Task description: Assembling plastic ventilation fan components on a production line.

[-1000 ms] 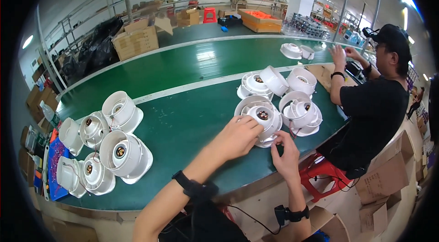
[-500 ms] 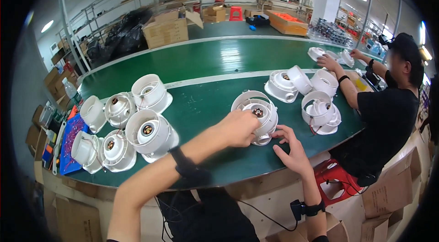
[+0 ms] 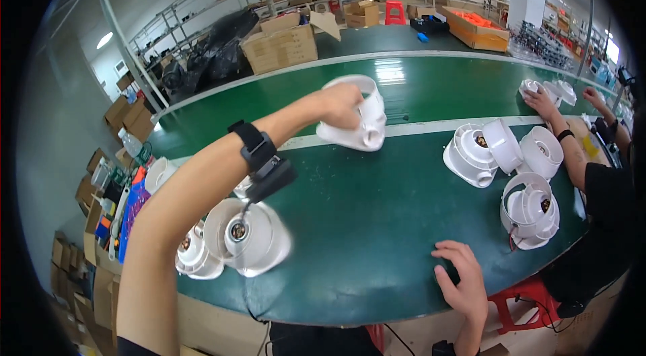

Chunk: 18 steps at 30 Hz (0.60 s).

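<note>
My left hand [image 3: 338, 107] grips a white plastic fan housing [image 3: 370, 117] by its round rim, tilted and held over the far part of the green table. Its motor is not visible from here. My right hand [image 3: 464, 280] rests near the table's front edge with fingers apart and nothing in them. Below my left forearm stands a white housing [image 3: 264, 238] with a ring and a copper-wound motor; another housing [image 3: 200, 255] is beside it, partly behind the arm. To the right is a group of similar parts: a housing [image 3: 470, 157], a ring [image 3: 503, 145] and a motor housing [image 3: 531, 211].
A green conveyor belt [image 3: 451, 83] runs behind the green table [image 3: 377, 221]. Beyond it are an open cardboard box [image 3: 282, 50] and an orange-filled carton [image 3: 476, 27]. At right a co-worker's hand [image 3: 542, 101] handles white parts. A red stool [image 3: 525, 305] stands below the table.
My left hand has lifted the white housing off the table and carried it away from me, slightly left. My right hand has stayed near the front edge, apart from it. The view has turned left.
</note>
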Each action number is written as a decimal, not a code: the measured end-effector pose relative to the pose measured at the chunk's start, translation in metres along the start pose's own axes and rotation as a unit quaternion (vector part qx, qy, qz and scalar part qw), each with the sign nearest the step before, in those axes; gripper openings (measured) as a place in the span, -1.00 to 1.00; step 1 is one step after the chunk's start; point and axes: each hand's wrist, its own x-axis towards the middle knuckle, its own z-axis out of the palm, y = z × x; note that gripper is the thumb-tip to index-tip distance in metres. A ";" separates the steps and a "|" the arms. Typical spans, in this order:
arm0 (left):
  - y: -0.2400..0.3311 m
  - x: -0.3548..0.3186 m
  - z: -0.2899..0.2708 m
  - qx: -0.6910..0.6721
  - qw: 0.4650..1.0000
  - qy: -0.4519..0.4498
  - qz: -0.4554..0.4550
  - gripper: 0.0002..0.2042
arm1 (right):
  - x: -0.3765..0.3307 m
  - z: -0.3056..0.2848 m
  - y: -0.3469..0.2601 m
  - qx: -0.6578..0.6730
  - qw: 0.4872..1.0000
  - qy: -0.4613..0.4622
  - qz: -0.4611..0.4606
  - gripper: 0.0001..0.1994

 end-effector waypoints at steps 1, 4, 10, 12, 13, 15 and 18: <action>-0.007 0.018 0.001 -0.024 0.999 0.019 -0.020 -0.67 | 0.000 -0.003 0.001 -0.006 1.000 0.013 -0.004 -0.76; -0.030 0.069 0.019 0.077 0.993 0.033 -0.082 -0.69 | -0.003 -0.006 0.006 0.011 0.999 0.022 0.043 -0.76; -0.085 0.109 0.046 0.126 0.984 0.109 -0.061 -0.65 | 0.007 -0.004 0.006 0.024 0.998 0.019 0.060 -0.79; -0.087 0.105 0.046 0.181 0.966 0.178 -0.044 -0.32 | 0.011 -0.001 0.003 0.032 0.998 0.006 0.052 -0.80; -0.081 0.097 0.036 0.150 0.975 0.146 -0.075 -0.28 | 0.012 0.002 0.001 0.028 0.998 0.014 0.061 -0.80; -0.091 0.086 0.019 0.095 0.987 0.116 -0.062 -0.25 | 0.012 0.005 -0.006 0.024 0.998 0.017 0.063 -0.81; -0.072 0.062 -0.006 0.124 0.986 0.071 0.091 -0.50 | 0.006 -0.002 -0.001 0.002 0.995 -0.002 0.102 -0.80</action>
